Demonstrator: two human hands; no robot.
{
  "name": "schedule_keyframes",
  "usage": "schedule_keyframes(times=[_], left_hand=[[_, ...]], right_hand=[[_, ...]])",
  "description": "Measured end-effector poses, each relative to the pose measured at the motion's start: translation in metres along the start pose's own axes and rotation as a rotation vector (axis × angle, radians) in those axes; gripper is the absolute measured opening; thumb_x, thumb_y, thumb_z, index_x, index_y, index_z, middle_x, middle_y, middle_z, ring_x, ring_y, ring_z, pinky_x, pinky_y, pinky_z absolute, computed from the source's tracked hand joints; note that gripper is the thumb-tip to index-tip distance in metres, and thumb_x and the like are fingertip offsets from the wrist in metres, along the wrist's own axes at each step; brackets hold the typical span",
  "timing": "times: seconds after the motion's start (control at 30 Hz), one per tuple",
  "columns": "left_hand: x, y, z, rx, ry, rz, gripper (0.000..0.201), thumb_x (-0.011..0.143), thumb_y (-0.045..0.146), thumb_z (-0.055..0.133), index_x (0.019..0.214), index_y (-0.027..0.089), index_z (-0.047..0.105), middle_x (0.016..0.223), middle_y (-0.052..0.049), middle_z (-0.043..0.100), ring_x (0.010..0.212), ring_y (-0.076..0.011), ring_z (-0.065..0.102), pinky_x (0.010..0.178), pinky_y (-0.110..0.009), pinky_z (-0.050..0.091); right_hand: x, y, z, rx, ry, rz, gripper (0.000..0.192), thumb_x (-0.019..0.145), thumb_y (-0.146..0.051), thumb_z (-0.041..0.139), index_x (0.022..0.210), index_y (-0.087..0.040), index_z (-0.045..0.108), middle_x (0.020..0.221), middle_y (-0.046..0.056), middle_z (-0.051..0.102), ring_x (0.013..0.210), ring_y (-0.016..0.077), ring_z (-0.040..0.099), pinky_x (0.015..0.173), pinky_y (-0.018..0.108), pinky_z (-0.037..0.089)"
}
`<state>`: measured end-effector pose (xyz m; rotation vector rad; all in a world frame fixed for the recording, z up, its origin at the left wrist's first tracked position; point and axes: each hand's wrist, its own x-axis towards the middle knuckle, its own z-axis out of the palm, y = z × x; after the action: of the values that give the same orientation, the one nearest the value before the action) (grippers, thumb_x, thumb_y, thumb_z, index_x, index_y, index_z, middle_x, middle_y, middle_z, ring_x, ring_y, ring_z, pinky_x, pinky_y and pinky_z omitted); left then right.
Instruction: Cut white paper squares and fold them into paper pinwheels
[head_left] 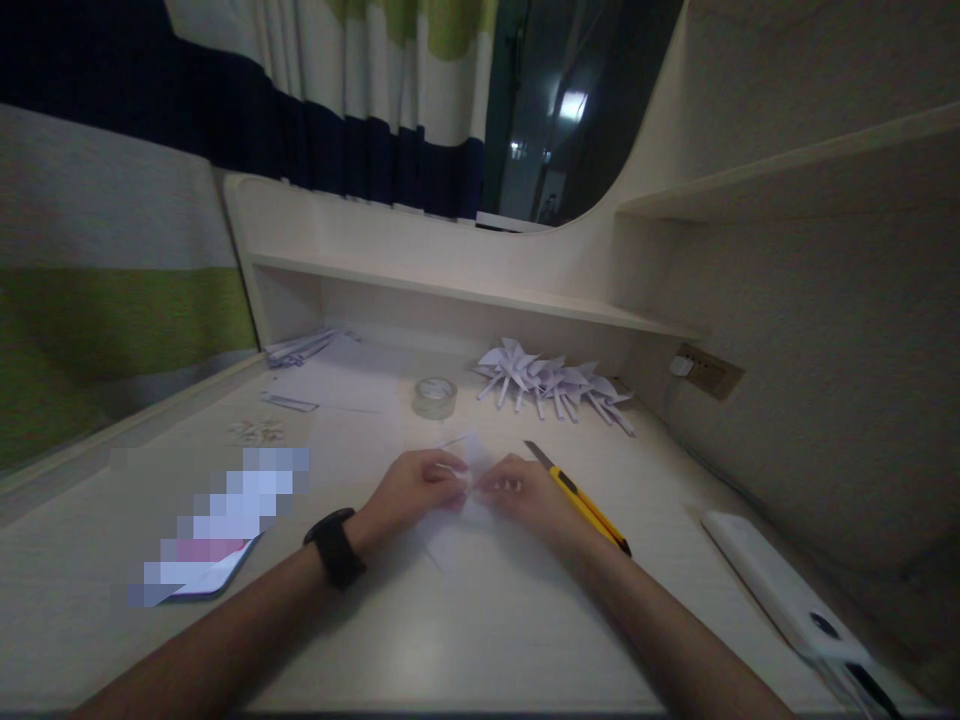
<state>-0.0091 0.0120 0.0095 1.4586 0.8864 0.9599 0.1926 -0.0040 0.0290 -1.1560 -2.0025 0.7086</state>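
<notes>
My left hand (414, 490) and my right hand (525, 492) meet at the middle of the pale desk, fingertips pinching a small white folded paper piece (469, 462) between them. A black band sits on my left wrist (335, 547). A white paper sheet (450, 545) lies flat under and just in front of the hands. A yellow utility knife (581, 500) with its blade out lies right beside my right hand. Behind the hands stands a roll of clear tape (435, 397).
A row of finished white paper pinwheels (555, 385) lies at the back right under the shelf (465, 290). Paper strips (300, 347) lie at the back left. A phone (210, 560) lies at the left, a white power bank (787, 590) at the right, a wall socket (705, 370) beyond.
</notes>
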Motion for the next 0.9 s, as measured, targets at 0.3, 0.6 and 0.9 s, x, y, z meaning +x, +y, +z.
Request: schedule_keyframes(times=[0.3,0.6,0.9], left_hand=[[0.0012,-0.0010,0.0002,0.048,0.028,-0.006,0.031,0.069,0.033,0.071,0.092,0.013,0.063,0.069,-0.006,0.072,0.069,-0.0237,0.071,0.068,-0.037,0.057],[-0.0004,0.0010,-0.0003,0.078,0.043,-0.009,0.034,0.068,0.034,0.072,0.093,0.013,0.063,0.070,-0.008,0.073,0.068,-0.0237,0.071,0.067,-0.037,0.055],[-0.0011,0.0034,0.0023,0.040,0.033,-0.029,0.035,0.066,0.032,0.073,0.092,0.013,0.061,0.068,-0.007,0.072,0.064,-0.0228,0.070,0.066,-0.038,0.056]], right_hand=[[0.0003,0.0036,0.0010,0.016,0.009,-0.015,0.008,0.071,-0.021,0.073,0.079,-0.021,0.074,0.073,0.001,0.062,0.069,0.0137,0.055,0.064,0.024,0.041],[0.0000,0.0039,0.0006,0.033,0.006,-0.020,0.009,0.070,-0.022,0.073,0.079,-0.023,0.074,0.072,0.000,0.062,0.067,0.0129,0.054,0.062,0.023,0.041],[-0.0006,0.0015,0.0003,0.021,0.008,-0.010,0.009,0.069,-0.021,0.074,0.078,-0.021,0.074,0.073,0.001,0.063,0.068,0.0136,0.055,0.064,0.024,0.041]])
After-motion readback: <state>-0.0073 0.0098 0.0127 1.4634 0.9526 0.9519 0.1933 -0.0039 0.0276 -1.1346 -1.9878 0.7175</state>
